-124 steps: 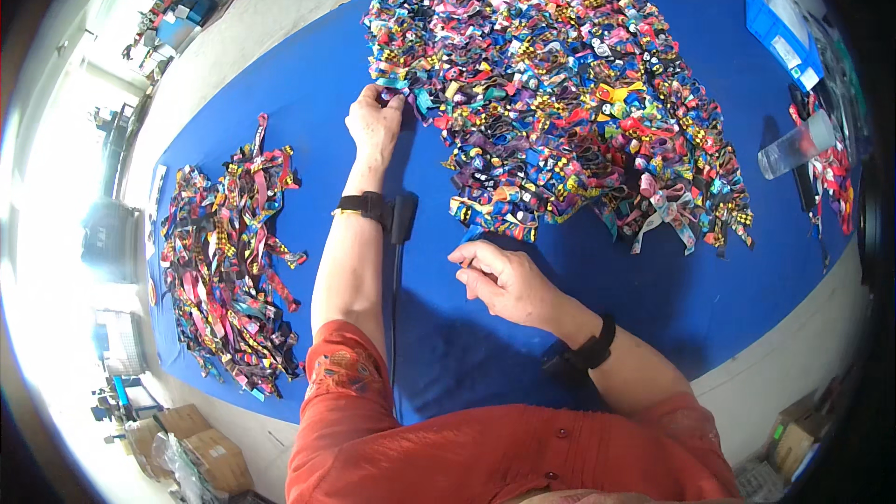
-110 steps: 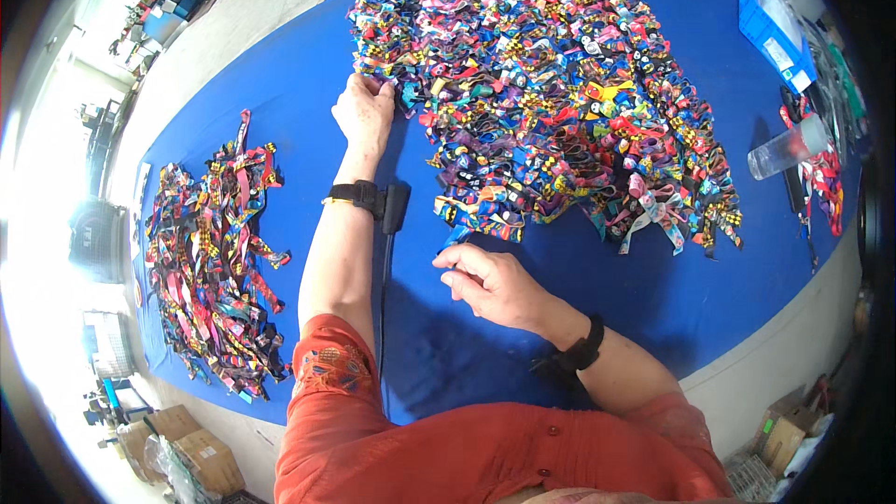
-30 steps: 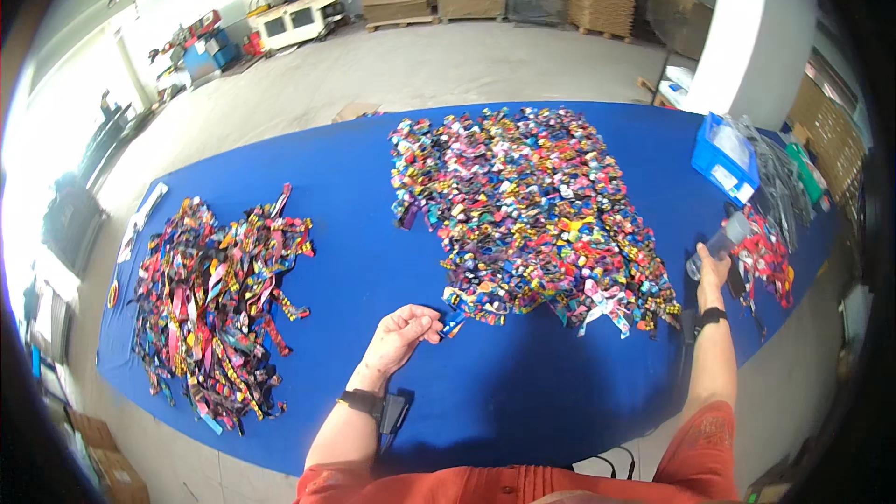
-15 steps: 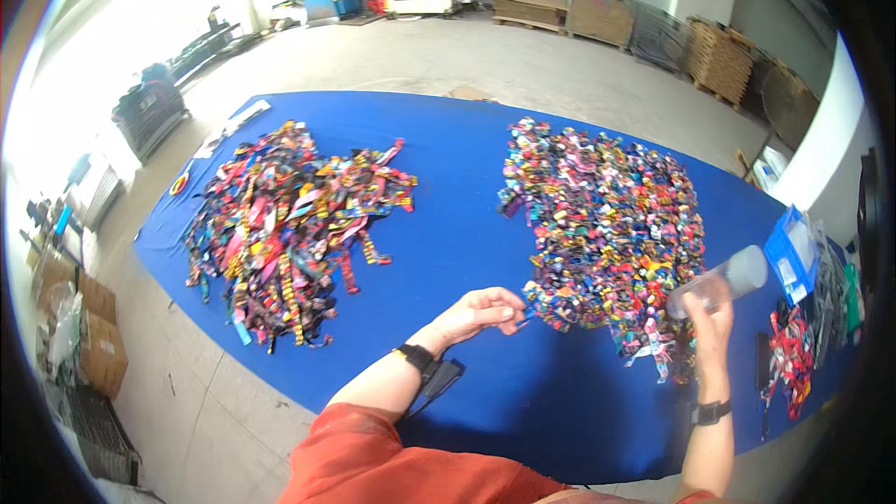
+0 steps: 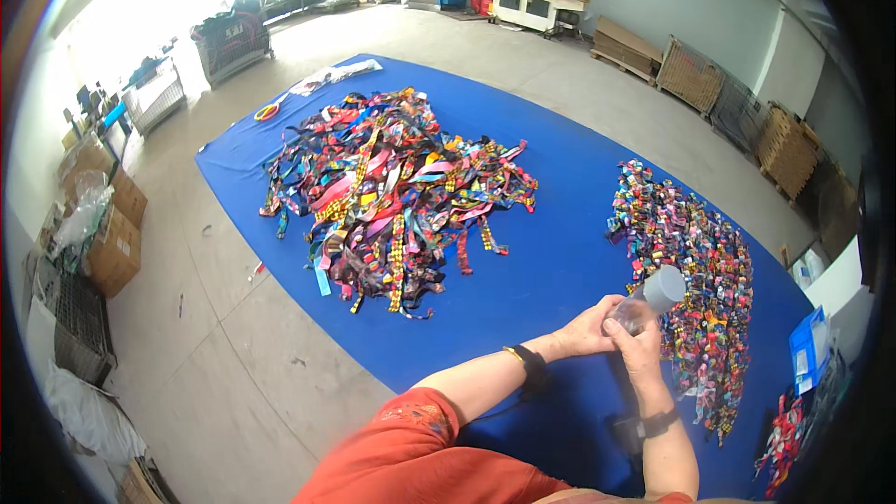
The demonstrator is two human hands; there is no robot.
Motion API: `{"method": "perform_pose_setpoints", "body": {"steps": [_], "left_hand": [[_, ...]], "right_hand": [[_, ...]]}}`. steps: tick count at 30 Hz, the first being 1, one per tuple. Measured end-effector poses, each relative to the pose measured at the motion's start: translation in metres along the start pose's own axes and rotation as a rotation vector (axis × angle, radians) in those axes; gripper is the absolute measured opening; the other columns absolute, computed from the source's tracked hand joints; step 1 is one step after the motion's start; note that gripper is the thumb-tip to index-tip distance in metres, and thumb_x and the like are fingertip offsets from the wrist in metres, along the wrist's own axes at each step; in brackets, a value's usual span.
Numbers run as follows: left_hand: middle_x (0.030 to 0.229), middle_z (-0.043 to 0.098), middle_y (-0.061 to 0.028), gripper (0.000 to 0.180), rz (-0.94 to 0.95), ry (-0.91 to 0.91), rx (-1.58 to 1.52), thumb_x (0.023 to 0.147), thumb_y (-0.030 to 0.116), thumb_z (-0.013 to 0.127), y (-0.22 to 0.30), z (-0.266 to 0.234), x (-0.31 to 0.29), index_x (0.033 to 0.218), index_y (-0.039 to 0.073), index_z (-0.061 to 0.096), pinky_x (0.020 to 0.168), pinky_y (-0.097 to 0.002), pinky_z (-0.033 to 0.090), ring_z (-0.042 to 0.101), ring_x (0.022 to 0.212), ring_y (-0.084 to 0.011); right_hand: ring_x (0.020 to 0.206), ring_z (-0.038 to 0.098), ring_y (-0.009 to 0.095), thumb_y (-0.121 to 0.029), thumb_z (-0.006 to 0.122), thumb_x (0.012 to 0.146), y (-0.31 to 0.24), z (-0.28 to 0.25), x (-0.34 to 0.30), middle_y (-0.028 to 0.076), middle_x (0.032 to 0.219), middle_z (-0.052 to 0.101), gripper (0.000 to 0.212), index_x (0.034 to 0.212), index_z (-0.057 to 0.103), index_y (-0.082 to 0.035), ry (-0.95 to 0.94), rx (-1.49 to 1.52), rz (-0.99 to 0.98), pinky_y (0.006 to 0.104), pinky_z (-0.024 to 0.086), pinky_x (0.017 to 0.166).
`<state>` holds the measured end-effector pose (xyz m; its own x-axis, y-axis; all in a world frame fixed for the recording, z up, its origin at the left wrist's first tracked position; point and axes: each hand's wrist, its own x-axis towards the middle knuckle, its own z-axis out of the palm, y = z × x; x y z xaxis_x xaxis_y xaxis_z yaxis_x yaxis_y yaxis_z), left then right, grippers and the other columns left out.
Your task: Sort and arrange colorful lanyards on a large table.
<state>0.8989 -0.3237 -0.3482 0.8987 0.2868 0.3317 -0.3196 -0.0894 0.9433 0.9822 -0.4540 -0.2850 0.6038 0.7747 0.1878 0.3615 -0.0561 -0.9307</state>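
Head view, as I follow it from a distance: a person in a red shirt [image 5: 425, 443] leans over a table covered in blue cloth [image 5: 569, 233], both bare hands meeting at a clear cylindrical container [image 5: 634, 315] with a grey lid [image 5: 665, 287]. The right hand [image 5: 638, 347] is closed around its lower part; the left hand [image 5: 590, 329] curls against its left side, though I cannot tell whether those fingers grip it. The container is held tilted, lid up and to the right, in front of the near left edge of dense rows of looped, multicoloured fabric bands [image 5: 700, 280]. Left of the hands, well apart, sprawls a loose heap of patterned fabric strips [image 5: 383, 196]. At the table's right end I see a blue plastic bin [image 5: 808, 352] and, below it, a bunch of red patterned strips [image 5: 782, 437].
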Motion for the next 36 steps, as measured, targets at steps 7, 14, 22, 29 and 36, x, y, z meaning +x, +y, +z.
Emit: {"method": "perform_pose_setpoints", "body": {"steps": [7, 14, 22, 29, 36], "left_hand": [[0.113, 0.060, -0.0182, 0.069, -0.048, 0.229, 0.163, 0.083, 0.020, 0.075, 0.010, -0.003, -0.003, 0.139, 0.004, 0.039, 0.089, -0.0420, 0.053, 0.064, 0.109, -0.0290], [0.117, 0.058, -0.0205, 0.064, 0.057, 0.324, 0.472, 0.079, 0.018, 0.076, 0.009, -0.005, -0.003, 0.133, 0.003, 0.044, 0.095, -0.0470, 0.049, 0.058, 0.112, -0.0399], [0.110, 0.057, -0.0178, 0.060, 0.067, 0.277, 0.564, 0.076, 0.016, 0.077, 0.007, -0.003, -0.004, 0.128, 0.006, 0.048, 0.092, -0.0483, 0.049, 0.057, 0.108, -0.0393], [0.117, 0.058, -0.0201, 0.062, 0.082, 0.176, 0.507, 0.077, 0.017, 0.076, 0.005, -0.003, -0.002, 0.130, 0.003, 0.046, 0.096, -0.0461, 0.049, 0.058, 0.113, -0.0395], [0.108, 0.064, -0.0189, 0.066, -0.062, 0.049, 0.298, 0.076, 0.020, 0.077, 0.009, -0.006, -0.004, 0.129, 0.002, 0.043, 0.090, -0.0431, 0.052, 0.065, 0.103, -0.0351]], "right_hand": [[0.103, 0.057, 0.016, -0.026, 0.074, 0.093, -0.037, -0.022, 0.018, 0.008, 0.118, 0.060, 0.066, 0.144, 0.041, 0.000, 0.233, -0.019, -0.188, 0.0321, 0.048, 0.093], [0.096, 0.056, 0.015, -0.034, 0.068, 0.097, -0.065, -0.032, 0.024, 0.007, 0.112, 0.060, 0.046, 0.129, 0.056, -0.002, 0.230, -0.325, -0.237, 0.0307, 0.047, 0.083], [0.094, 0.059, 0.014, -0.025, 0.071, 0.095, -0.062, -0.059, 0.018, 0.006, 0.108, 0.062, 0.036, 0.119, 0.059, 0.000, 0.204, -0.293, -0.182, 0.0302, 0.050, 0.083], [0.112, 0.060, 0.018, -0.008, 0.070, 0.091, -0.072, -0.064, 0.006, 0.011, 0.122, 0.060, 0.046, 0.133, 0.054, 0.001, 0.156, -0.280, -0.184, 0.0328, 0.048, 0.100], [0.126, 0.057, 0.024, 0.006, 0.059, 0.079, -0.111, -0.050, -0.007, 0.014, 0.134, 0.056, 0.065, 0.142, 0.046, 0.000, 0.078, -0.218, -0.211, 0.0371, 0.044, 0.109]]}}
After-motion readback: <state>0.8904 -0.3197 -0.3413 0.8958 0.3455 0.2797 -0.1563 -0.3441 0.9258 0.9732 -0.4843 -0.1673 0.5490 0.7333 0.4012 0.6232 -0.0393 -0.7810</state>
